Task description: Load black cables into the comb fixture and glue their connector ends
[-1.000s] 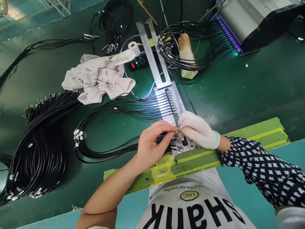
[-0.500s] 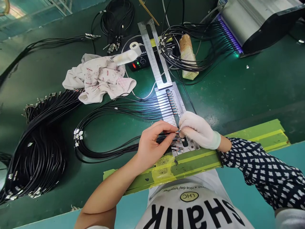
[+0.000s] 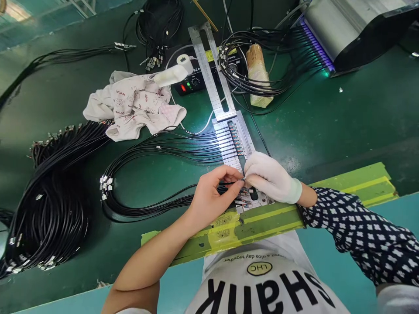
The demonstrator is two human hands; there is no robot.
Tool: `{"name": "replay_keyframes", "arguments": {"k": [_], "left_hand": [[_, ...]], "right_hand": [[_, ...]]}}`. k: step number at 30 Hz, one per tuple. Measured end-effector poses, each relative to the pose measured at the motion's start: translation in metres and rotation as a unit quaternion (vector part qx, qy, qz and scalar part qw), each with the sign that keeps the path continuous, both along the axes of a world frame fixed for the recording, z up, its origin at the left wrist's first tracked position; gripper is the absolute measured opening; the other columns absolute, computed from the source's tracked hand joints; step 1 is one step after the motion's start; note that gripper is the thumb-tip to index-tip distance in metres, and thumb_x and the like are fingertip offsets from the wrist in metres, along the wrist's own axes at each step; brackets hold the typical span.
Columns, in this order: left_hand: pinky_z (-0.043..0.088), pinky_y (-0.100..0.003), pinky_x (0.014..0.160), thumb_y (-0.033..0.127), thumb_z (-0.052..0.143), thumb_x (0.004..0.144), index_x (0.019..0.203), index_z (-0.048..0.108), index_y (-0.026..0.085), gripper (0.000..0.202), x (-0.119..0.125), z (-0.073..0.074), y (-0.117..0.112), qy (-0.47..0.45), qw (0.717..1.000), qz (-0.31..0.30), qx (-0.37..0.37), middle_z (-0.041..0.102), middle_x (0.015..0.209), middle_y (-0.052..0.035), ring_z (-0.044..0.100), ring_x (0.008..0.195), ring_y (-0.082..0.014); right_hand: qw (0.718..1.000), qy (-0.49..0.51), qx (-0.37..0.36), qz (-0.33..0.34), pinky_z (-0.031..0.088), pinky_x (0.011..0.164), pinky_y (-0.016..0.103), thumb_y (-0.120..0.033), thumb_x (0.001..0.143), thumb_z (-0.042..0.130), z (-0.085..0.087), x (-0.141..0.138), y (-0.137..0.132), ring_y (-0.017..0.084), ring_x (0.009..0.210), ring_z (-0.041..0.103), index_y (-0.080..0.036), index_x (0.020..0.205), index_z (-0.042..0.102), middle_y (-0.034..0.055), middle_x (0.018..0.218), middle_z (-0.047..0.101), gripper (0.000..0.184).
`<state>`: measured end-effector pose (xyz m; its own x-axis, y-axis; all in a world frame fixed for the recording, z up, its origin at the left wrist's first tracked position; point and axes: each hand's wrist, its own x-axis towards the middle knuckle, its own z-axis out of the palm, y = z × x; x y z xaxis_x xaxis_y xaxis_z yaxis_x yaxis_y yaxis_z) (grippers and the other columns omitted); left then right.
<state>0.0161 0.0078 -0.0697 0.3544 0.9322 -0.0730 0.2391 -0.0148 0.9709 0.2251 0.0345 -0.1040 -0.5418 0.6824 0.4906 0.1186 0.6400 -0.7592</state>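
My bare left hand (image 3: 212,189) pinches the end of a black cable between thumb and fingertips. Against its tip, my white-gloved right hand (image 3: 270,176) is closed on the small metal connector (image 3: 243,179) at that cable end; its fingertips hide most of the part. Both hands are over the lower half of a slotted metal fixture (image 3: 244,126). Several black cables (image 3: 196,146) lie side by side in the fixture's upper grooves, their ends showing in the slot. More loose cable ends (image 3: 244,203) rest under my hands. The cables loop round to the left.
A thick cable bundle (image 3: 55,209) lies at left, beside a crumpled printed cloth (image 3: 137,104). A black control box (image 3: 193,83) and a long slotted metal plate (image 3: 209,69) are behind the fixture. At back right stands a silver machine (image 3: 343,35) with purple light. Green-yellow tape (image 3: 262,220) lines the front edge.
The hands stay together at the cable end, with only a very slight shift of the fingers. The view has moved a little; the cables in the fixture look the same.
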Motion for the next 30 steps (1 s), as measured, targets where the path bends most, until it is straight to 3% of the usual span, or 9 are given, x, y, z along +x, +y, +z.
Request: {"name": "replay_keyframes", "arguments": {"k": [5, 12, 17, 22, 30], "left_hand": [[0.044, -0.024, 0.071, 0.025, 0.069, 0.091, 0.083, 0.069, 0.017, 0.012, 0.000, -0.001, 0.001, -0.029, 0.998, -0.002, -0.059, 0.062, 0.078, 0.0002, 0.053, 0.075, -0.0106], [0.046, -0.022, 0.071, 0.028, 0.064, 0.096, 0.085, 0.072, 0.017, 0.018, -0.003, -0.003, 0.005, -0.042, 0.996, 0.001, -0.073, 0.067, 0.079, 0.0000, 0.057, 0.073, -0.0092], [0.051, -0.023, 0.076, 0.023, 0.066, 0.095, 0.102, 0.073, 0.019, 0.011, -0.003, -0.005, 0.004, -0.050, 0.998, 0.023, -0.011, 0.071, 0.090, -0.0009, 0.062, 0.078, -0.0096], [0.052, -0.022, 0.081, 0.018, 0.068, 0.093, 0.103, 0.076, 0.022, 0.013, -0.004, -0.007, 0.002, -0.006, 0.998, 0.023, 0.061, 0.074, 0.096, -0.0014, 0.066, 0.089, -0.0108], [0.054, -0.021, 0.079, 0.018, 0.068, 0.093, 0.108, 0.072, 0.021, 0.016, -0.007, -0.015, 0.007, 0.029, 0.996, 0.011, 0.088, 0.073, 0.100, -0.0006, 0.066, 0.088, -0.0097]], "right_hand": [[0.999, -0.035, 0.033, 0.008, 0.041, 0.078, 0.038, -0.022, 0.106, 0.048, -0.001, 0.001, 0.001, 0.020, 0.083, 0.053, -0.020, 0.084, 0.057, 0.0051, 0.087, 0.061, 0.025], [0.999, -0.014, -0.044, 0.017, 0.041, 0.076, 0.035, -0.018, 0.106, 0.047, 0.003, 0.000, 0.002, 0.018, 0.080, 0.053, -0.018, 0.079, 0.059, 0.0038, 0.084, 0.058, 0.030], [0.995, -0.003, -0.097, -0.003, 0.042, 0.079, 0.033, -0.016, 0.105, 0.048, 0.003, 0.001, 0.002, 0.016, 0.081, 0.054, -0.018, 0.078, 0.061, 0.0022, 0.083, 0.056, 0.031], [0.995, 0.004, -0.102, -0.005, 0.042, 0.081, 0.034, -0.016, 0.106, 0.046, 0.002, 0.002, 0.002, 0.017, 0.082, 0.053, -0.019, 0.080, 0.061, 0.0021, 0.085, 0.055, 0.030], [0.996, -0.008, -0.087, -0.018, 0.042, 0.083, 0.036, -0.022, 0.108, 0.044, -0.004, 0.002, 0.004, 0.018, 0.086, 0.054, -0.020, 0.081, 0.060, 0.0027, 0.087, 0.056, 0.031]]}}
